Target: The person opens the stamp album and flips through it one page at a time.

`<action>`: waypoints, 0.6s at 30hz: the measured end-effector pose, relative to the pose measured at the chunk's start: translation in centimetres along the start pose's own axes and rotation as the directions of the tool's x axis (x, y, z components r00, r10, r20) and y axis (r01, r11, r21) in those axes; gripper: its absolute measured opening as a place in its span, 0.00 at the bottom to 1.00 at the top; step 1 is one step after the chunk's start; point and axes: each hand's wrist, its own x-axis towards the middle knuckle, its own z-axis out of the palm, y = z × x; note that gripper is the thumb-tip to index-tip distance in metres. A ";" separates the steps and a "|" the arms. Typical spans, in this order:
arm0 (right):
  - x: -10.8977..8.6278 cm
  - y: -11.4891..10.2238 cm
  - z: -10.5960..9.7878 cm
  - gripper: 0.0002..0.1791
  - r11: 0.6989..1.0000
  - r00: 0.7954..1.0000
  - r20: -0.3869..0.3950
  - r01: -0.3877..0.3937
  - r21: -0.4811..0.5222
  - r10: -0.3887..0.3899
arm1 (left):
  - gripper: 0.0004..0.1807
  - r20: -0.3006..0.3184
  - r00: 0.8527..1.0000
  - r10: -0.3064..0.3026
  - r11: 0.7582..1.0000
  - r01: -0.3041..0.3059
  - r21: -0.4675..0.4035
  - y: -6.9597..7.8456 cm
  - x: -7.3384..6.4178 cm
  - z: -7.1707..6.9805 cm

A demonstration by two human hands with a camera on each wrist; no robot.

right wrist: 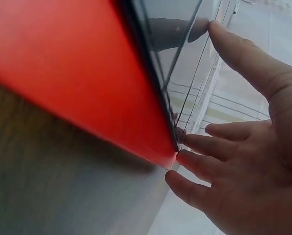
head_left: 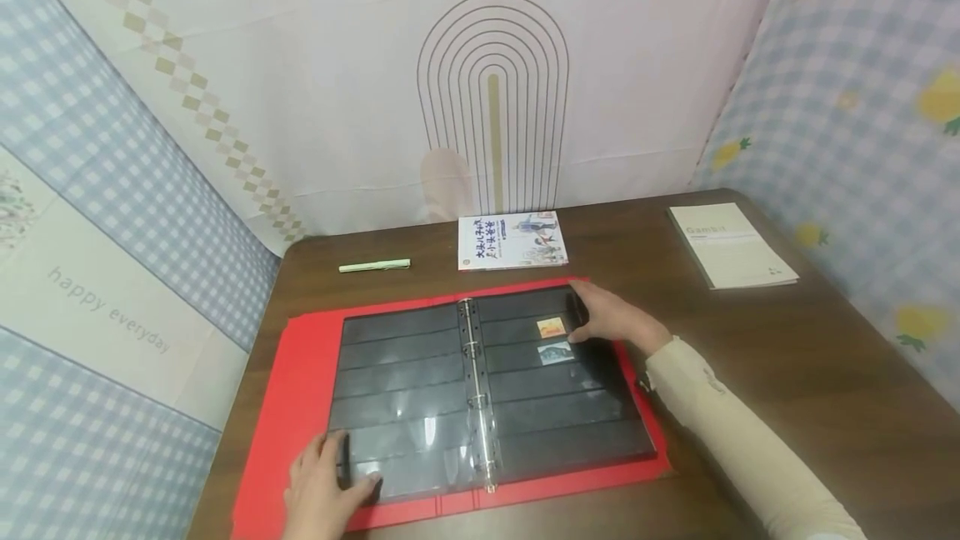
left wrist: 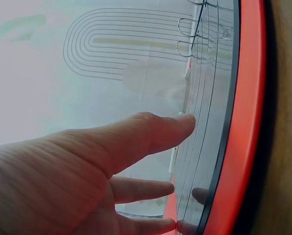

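Nearest: left grip point(head_left: 321, 482) at the binder's near left corner, thumb and fingers spread, pinching nothing. Left wrist view: fingertips at the sheet's edge; cannot tell whether the thumb touches.

Red binder point(head_left: 292, 390) lies unfolded flat. Its left page point(head_left: 397, 373) is black with clear strip pockets, no stamp visible there. Ring spine point(head_left: 477, 394) runs up the binder's middle; the rings look closed.

Binder's right page point(head_left: 562, 415), upper outer part: an orange-yellow stamp point(head_left: 551, 327), with a blue-grey stamp point(head_left: 555, 353) just below it. Right grip point(head_left: 613, 317) at the binder's far right corner, spread, thumb tip on the page surface just beside the stamps, fingers along the outer edge. Nothing pinched; whether the thumb meets a stamp, cannot tell.

Step in hand, my reading: steadying or squaring the binder from opposite corners. Next move, if a leaf is to be turned, calls for the right grip to close on the sheet's edge alone, clear of both stamps, while the left holds the cover.

Beyond the binder, on the brown worktop point(head_left: 750, 382): pale green pen point(head_left: 375, 266) past its left half, picture booklet point(head_left: 513, 241) just past its far edge, cream notebook point(head_left: 733, 248) well off its far right corner.
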 end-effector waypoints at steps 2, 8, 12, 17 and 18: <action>0.0 0.2 0.0 0.57 1.000 1.000 -0.001 -0.005 0.002 0.005 | 0.47 0.032 0.999 -0.034 0.999 0.034 0.006 0.2 0.1 0.1; 0.0 0.0 -0.2 0.56 0.998 0.999 0.006 -0.038 -0.045 0.038 | 0.50 0.049 0.996 -0.081 0.997 0.081 0.006 1.0 0.1 0.3; -0.1 -0.3 -0.3 0.55 0.996 0.998 0.015 -0.052 -0.073 0.054 | 0.53 0.043 0.998 -0.049 0.998 0.050 -0.025 1.7 0.0 0.5; -0.4 -0.6 -0.5 0.52 0.993 0.998 0.031 -0.055 -0.101 0.059 | 0.55 0.058 0.998 0.004 1.000 -0.002 -0.025 2.4 0.0 1.3; -0.4 -0.7 -0.5 0.51 0.993 0.998 0.034 -0.056 -0.105 0.060 | 0.55 0.056 0.998 0.015 1.000 -0.014 -0.014 2.5 0.0 1.5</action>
